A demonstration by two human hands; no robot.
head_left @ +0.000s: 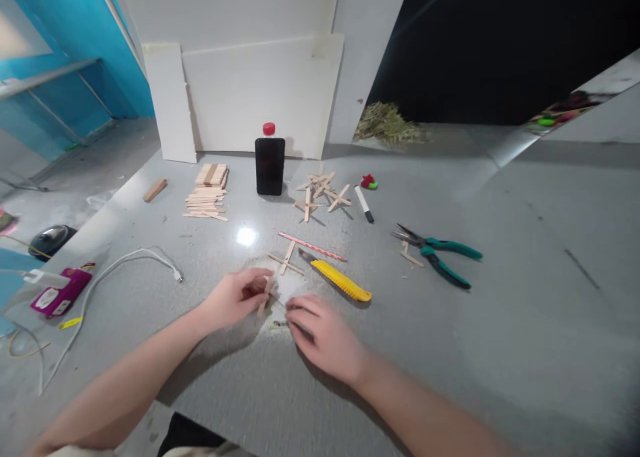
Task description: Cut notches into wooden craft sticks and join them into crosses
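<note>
My left hand (235,299) is closed, thumb and fingers pinching a wooden craft stick (267,298). A second, thin-looking stick (278,302) runs from it to my right hand (320,330), whose fingertips are closed on its end; the fingers hide part of it. Both hands are low over a whitish patch on the table. Just beyond them lies a crossed pair of craft sticks (287,260). A pink patterned pencil (313,246) and a yellow utility knife (341,280), blade out, lie to the right of that pair.
Stacked craft sticks (206,200) lie at back left, several crossed ones (320,190) at back centre. Between them stands a black phone (270,167) before a red-capped bottle (269,129). Rightward are a marker (363,203) and green-handled pliers (443,253); leftward, a white cable (107,263).
</note>
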